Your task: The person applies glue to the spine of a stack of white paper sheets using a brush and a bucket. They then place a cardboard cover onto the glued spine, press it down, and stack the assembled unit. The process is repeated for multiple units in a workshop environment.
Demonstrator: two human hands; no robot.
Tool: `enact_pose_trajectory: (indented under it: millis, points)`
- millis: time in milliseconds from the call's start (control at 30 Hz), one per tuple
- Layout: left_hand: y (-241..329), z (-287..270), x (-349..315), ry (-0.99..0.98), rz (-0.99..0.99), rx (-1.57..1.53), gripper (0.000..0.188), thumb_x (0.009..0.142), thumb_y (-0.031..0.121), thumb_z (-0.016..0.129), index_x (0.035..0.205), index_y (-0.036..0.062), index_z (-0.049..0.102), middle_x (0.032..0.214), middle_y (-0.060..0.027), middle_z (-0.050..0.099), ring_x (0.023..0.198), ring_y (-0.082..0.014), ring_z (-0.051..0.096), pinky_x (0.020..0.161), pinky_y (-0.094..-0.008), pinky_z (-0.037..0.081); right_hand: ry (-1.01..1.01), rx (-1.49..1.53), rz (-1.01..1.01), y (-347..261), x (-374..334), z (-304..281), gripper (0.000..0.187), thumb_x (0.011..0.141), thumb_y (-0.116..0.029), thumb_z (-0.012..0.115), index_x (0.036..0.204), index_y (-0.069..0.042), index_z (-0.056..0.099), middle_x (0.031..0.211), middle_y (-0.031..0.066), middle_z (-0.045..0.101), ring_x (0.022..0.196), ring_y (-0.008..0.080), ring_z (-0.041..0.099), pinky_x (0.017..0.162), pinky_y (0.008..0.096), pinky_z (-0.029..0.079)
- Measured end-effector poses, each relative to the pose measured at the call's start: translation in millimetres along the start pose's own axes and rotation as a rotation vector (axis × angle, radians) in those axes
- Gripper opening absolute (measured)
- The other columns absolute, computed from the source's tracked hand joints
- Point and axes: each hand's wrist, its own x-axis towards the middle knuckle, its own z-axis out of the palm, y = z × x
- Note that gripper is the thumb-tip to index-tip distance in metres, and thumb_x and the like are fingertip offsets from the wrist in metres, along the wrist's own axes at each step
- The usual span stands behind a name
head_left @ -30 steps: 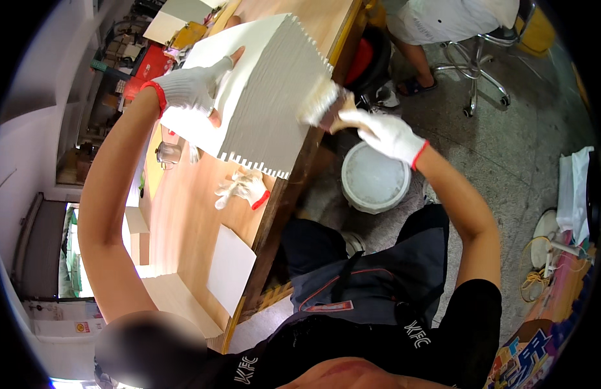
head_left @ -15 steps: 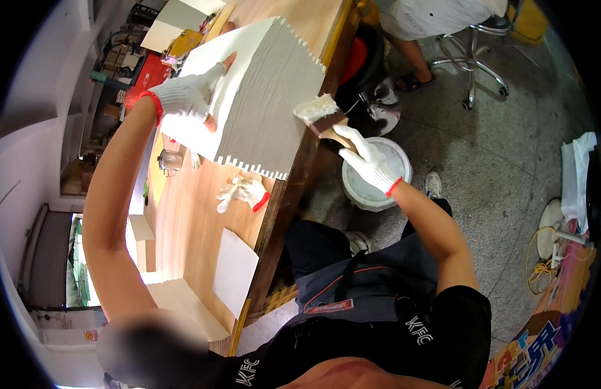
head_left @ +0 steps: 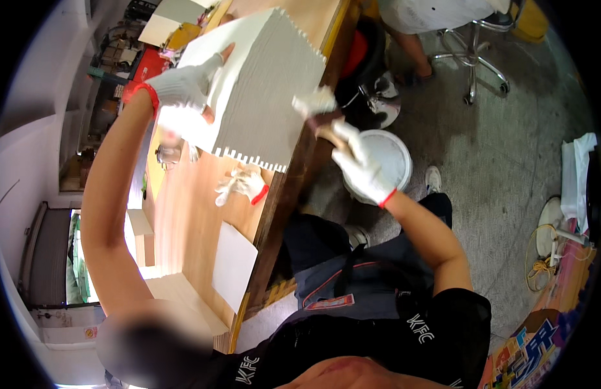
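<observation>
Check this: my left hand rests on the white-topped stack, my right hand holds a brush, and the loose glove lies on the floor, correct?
The head view shows the loose glove on the wooden table, not the floor. The left hand does rest on the white-topped stack, and the right hand holds a brush.
</observation>
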Motion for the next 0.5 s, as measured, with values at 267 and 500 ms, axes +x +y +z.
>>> enact_pose_trajectory:
  millis: [267,500]
  points:
    - [-7.1,3.4,10.1,0.047,0.048,0.074,0.137,0.052,0.013,0.088,0.159,0.0244,0.003,0.114,-0.0264,0.064,0.099,-0.0387,0.064,0.086,-0.0417,0.051,0.099,0.640,0.563,-72.0,21.8,57.8,0.057,0.094,-0.005,0.051,0.145,-0.014,0.028,0.130,0.0117,0.056,0.048,0.0105,0.047,0.038,0.0247,0.037]
    - [13.1,-1.8,-5.4,0.018,-0.008,0.024,0.129,0.055,0.013,0.087,0.158,0.0224,0.011,0.118,-0.0246,0.062,0.103,-0.0387,0.062,0.091,-0.0406,0.049,-0.293,0.342,0.362,-124.5,-94.2,47.3,0.056,0.092,-0.005,0.058,0.143,-0.008,0.035,0.140,0.0159,0.051,0.129,0.0294,0.053,0.108,0.0350,0.040]
